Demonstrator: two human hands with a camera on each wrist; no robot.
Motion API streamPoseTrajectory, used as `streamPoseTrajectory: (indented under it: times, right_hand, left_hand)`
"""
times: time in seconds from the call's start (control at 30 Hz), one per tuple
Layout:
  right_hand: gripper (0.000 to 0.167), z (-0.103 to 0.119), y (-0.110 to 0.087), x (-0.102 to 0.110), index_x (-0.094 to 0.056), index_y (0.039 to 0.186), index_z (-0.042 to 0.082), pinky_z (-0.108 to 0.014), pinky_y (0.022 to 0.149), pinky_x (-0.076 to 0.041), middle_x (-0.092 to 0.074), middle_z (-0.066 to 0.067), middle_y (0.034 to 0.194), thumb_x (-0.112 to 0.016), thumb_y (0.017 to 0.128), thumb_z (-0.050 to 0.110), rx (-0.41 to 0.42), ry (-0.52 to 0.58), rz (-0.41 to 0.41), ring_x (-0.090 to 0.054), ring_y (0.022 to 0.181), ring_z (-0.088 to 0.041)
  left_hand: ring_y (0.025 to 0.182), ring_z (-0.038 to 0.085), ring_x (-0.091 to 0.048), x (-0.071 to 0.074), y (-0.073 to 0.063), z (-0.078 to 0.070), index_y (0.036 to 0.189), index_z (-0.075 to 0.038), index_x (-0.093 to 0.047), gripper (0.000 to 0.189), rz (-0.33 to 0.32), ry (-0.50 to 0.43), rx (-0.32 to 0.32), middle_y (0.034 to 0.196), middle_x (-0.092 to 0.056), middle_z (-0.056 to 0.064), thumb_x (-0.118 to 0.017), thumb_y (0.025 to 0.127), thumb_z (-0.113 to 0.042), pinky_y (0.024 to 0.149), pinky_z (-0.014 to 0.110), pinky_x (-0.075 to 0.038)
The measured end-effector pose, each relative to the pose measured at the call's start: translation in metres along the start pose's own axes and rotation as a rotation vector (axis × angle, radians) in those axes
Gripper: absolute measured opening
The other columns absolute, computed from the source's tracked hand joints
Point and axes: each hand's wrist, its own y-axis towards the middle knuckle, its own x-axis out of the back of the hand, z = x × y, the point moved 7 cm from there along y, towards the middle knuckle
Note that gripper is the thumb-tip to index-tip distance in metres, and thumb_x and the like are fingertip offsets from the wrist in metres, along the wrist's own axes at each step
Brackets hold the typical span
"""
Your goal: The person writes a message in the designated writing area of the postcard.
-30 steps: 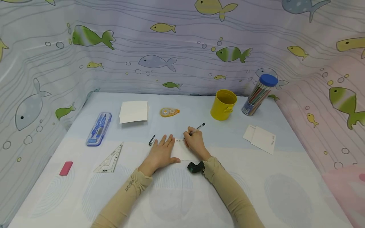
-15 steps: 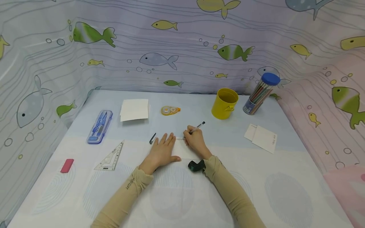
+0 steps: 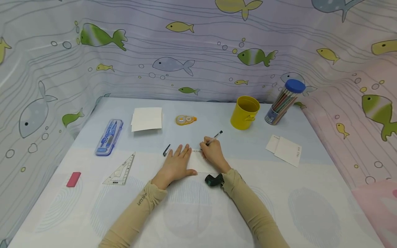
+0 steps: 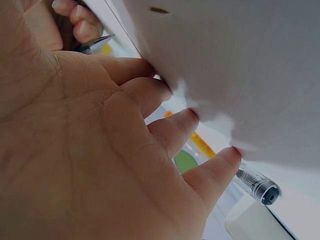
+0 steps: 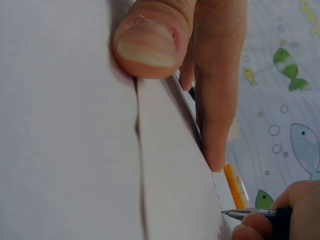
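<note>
My left hand [image 3: 175, 168] lies with spread, straight fingers on the left part of a small white card [image 3: 201, 164]. Its thumb [image 5: 150, 50] touches the card's near edge in the right wrist view. My right hand [image 3: 214, 154] pinches a black-and-clear pen [image 3: 217, 135], tilted with its tip at the card's top edge. A short row of small dark marks runs along that edge, too small to read. In the right wrist view the pen's metal tip [image 5: 245, 212] meets the card at the end of these marks. The pen cap [image 3: 166, 150] lies just beyond my left fingertips.
A stack of white cards [image 3: 147, 119], an orange correction tape [image 3: 185, 120], a yellow bucket [image 3: 244, 113] and a blue-lidded pencil jar [image 3: 283, 103] stand behind. Marked cards [image 3: 288, 151] lie right. Leftward are a blue stationery case [image 3: 109, 137], set square [image 3: 121, 172] and pink eraser [image 3: 73, 179].
The head view has tilted slightly, so the whole scene sits a little higher. My right hand and pen have shifted only minutely; the left hand keeps its place on the card.
</note>
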Motion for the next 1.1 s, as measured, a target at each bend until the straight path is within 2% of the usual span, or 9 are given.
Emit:
streamPoseTrajectory:
  times: [0.23,0.7,1.0,1.1]
  right_hand:
    - [0.035,0.002,-0.0026,0.0049,-0.035,0.057,0.011,-0.021,0.036,-0.031,-0.043,0.002,0.041,-0.048,0.088,0.003,-0.009,0.084,-0.075,-0.041,0.031,-0.005]
    - [0.035,0.0022,-0.001,0.0014,-0.036,0.057,0.013,-0.02,0.036,-0.027,-0.044,0.003,0.041,-0.048,0.088,0.005,-0.016,0.009,-0.009,-0.042,0.034,-0.008]
    - [0.035,0.0062,0.001,0.0035,-0.033,0.055,0.013,-0.02,0.036,-0.023,-0.04,0.004,0.04,-0.048,0.086,0.004,-0.015,-0.011,-0.04,-0.036,0.033,-0.006]
    - [0.036,0.005,0.0005,0.0038,-0.034,0.056,0.013,-0.021,0.036,-0.025,-0.04,0.004,0.04,-0.048,0.086,0.003,-0.023,0.014,-0.049,-0.038,0.032,-0.004]
  left_hand:
    - [0.15,0.037,-0.012,0.0004,0.0001,-0.0019,0.153,-0.002,-0.023,0.096,0.007,0.0,0.002,0.162,-0.017,0.014,-0.062,0.086,-0.057,0.117,0.062,-0.016]
    - [0.15,0.037,-0.012,0.0011,-0.0002,-0.0011,0.153,-0.002,-0.022,0.096,0.018,0.017,0.006,0.162,-0.016,0.014,-0.062,0.086,-0.057,0.117,0.062,-0.016]
    - [0.15,0.038,-0.012,0.0028,-0.0003,-0.0015,0.153,-0.002,-0.023,0.095,0.006,0.004,0.007,0.162,-0.017,0.015,-0.063,0.086,-0.056,0.117,0.062,-0.016]
    - [0.15,0.037,-0.012,0.0024,-0.0004,-0.0014,0.153,-0.002,-0.023,0.096,0.009,0.003,0.008,0.162,-0.017,0.014,-0.063,0.086,-0.057,0.117,0.062,-0.016]
